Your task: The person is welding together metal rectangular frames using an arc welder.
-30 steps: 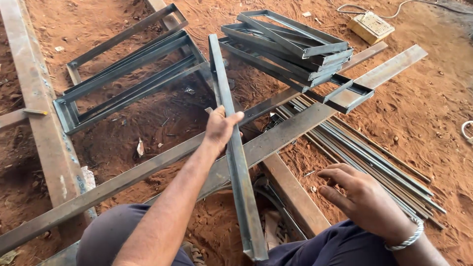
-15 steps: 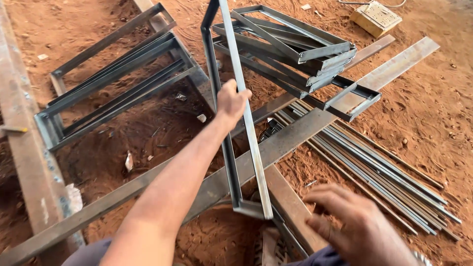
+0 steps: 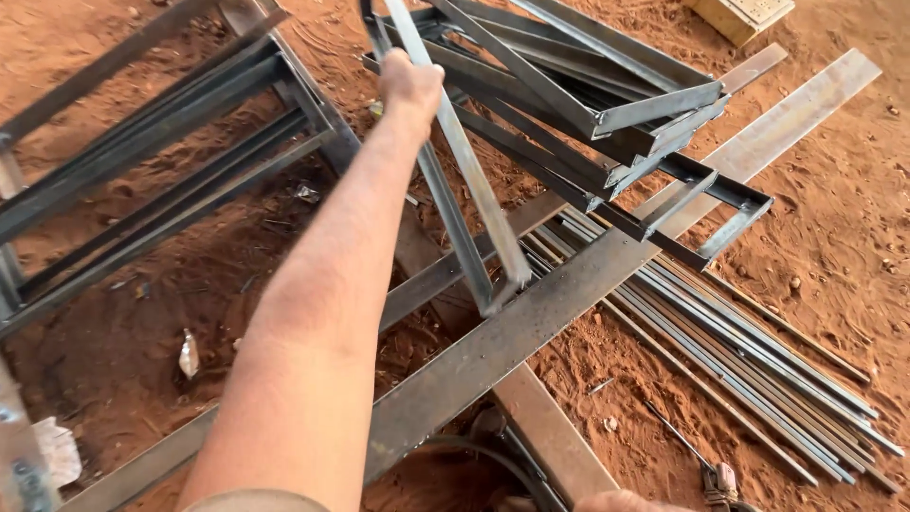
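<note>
My left hand (image 3: 409,87) is stretched forward and closed around one long side of a narrow rectangular steel frame (image 3: 464,213). The frame is tilted up off the ground. Its near short end (image 3: 500,292) hangs just above a wide flat steel bar (image 3: 569,303). Its far end reaches toward a pile of similar welded frames (image 3: 607,123). Only a sliver of my right hand (image 3: 626,501) shows at the bottom edge, too little to tell its fingers.
A second stack of frames (image 3: 142,180) lies on the red dirt at the left. A bundle of thin steel rods (image 3: 749,379) runs to the lower right. A yellowish box (image 3: 739,13) sits at the top right. A rusty beam (image 3: 555,436) passes under the flat bar.
My left hand has lifted the narrow frame and carried it forward toward the pile at the back. My right hand has dropped to the bottom edge of view.
</note>
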